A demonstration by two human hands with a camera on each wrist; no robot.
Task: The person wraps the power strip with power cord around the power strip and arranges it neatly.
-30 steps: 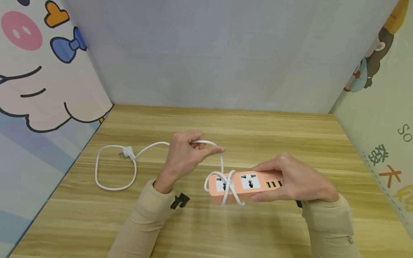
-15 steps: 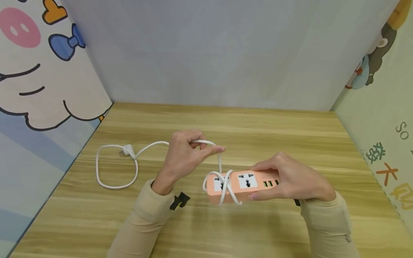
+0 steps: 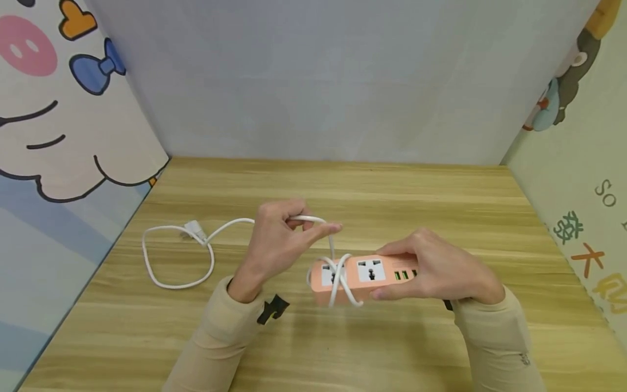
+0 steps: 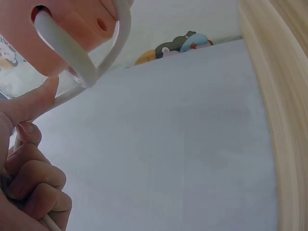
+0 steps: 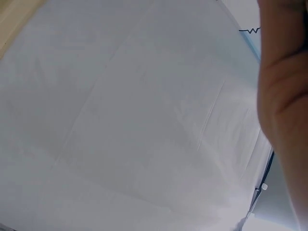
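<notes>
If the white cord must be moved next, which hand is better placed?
Probably the left hand: it grips the white cord near the power strip, while the right hand is occupied, holding the strip by its unwrapped end.

pwr strip (image 3: 370, 271) end behind R hand (image 3: 436, 267), sleeves (image 3: 492, 335) cropped

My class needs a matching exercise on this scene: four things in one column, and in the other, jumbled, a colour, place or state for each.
Column one:
1. Left hand
2. Right hand
3. Power strip
4. Plug

Column two:
A. White, farther left than either hand in the head view
B. Gripping a block with sockets
C. Holding a white cord
D. Peach-coloured, with cord crossing over it

Pairs: 1-C, 2-B, 3-D, 4-A
</notes>
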